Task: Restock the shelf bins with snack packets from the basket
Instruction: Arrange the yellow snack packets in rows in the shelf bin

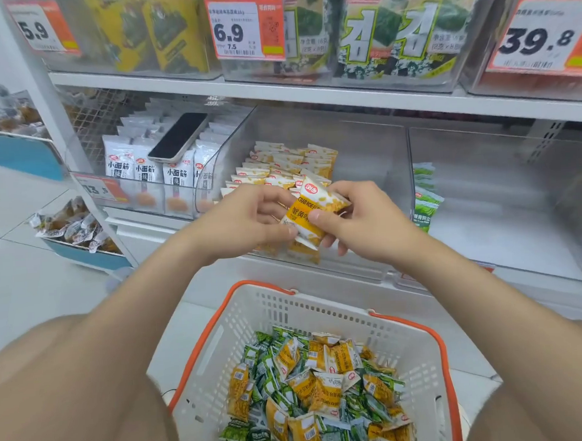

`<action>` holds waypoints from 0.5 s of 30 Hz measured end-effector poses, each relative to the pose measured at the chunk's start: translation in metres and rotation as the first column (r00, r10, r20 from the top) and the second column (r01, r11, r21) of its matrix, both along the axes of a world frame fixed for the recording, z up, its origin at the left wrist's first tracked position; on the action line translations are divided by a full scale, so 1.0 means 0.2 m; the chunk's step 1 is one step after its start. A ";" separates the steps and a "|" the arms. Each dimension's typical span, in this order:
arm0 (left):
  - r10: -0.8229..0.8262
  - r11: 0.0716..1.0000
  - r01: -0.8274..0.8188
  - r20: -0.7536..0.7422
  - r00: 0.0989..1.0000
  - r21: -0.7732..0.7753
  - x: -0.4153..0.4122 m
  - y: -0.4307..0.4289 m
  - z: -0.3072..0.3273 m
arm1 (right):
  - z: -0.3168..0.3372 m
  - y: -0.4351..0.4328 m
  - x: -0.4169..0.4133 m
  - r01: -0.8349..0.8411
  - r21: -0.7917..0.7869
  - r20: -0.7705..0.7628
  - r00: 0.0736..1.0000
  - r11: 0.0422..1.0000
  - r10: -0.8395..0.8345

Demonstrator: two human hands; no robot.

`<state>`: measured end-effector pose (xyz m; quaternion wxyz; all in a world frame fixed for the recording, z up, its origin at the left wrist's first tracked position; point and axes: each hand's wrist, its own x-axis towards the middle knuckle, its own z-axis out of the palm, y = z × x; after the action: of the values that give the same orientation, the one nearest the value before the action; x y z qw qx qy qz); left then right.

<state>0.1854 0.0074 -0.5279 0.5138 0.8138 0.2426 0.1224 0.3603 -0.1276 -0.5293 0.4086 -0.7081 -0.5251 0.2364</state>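
Observation:
Both hands hold a small stack of yellow snack packets (pixel 311 207) in front of the middle clear shelf bin (pixel 363 141). My left hand (pixel 252 219) grips the stack from the left, my right hand (pixel 354 220) from the right. Rows of the same yellow packets (pixel 279 168) stand upright inside that bin. Below, a white basket with orange rim (pixel 222 344) holds several yellow and green packets (pixel 313 389) mixed together. A few green packets (pixel 424 198) stand at the left end of the right bin.
The left bin holds white packets (pixel 150 167) with a black phone (pixel 179 137) lying on top. Upper shelf bins carry seaweed packs and price tags (pixel 245 28). A blue-fronted rack (pixel 79 233) with brown snacks stands at the left on the tiled floor.

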 end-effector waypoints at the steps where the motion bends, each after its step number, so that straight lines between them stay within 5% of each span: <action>1: 0.032 0.999 -0.032 0.019 0.999 0.023 0.01 0.01 0.00 | 0.01 0.01 0.01 0.027 0.024 0.023 0.999 0.999 -0.028; 5: 0.226 0.915 -0.228 0.043 0.973 0.334 0.05 0.08 -0.01 | 0.01 0.04 0.06 0.168 0.127 0.261 0.945 0.978 -0.196; 8: 0.308 0.831 -0.278 0.019 0.951 0.482 0.07 0.14 -0.05 | -0.06 0.08 0.05 0.104 -0.021 0.393 0.915 0.994 -0.088; 10: 0.292 0.808 -0.250 0.006 0.956 0.533 0.09 0.16 -0.07 | -0.10 0.11 0.05 0.083 -0.155 0.371 0.928 0.984 -0.020; 15: 0.163 0.798 -0.088 -0.073 0.984 0.597 0.13 0.19 -0.08 | -0.04 0.18 0.05 0.172 -0.246 0.064 0.985 0.954 -0.162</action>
<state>0.2122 0.0459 -0.5434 0.2102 0.9211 0.2762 0.1762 0.3709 -0.0925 -0.5379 0.3231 -0.8008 -0.4379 0.2502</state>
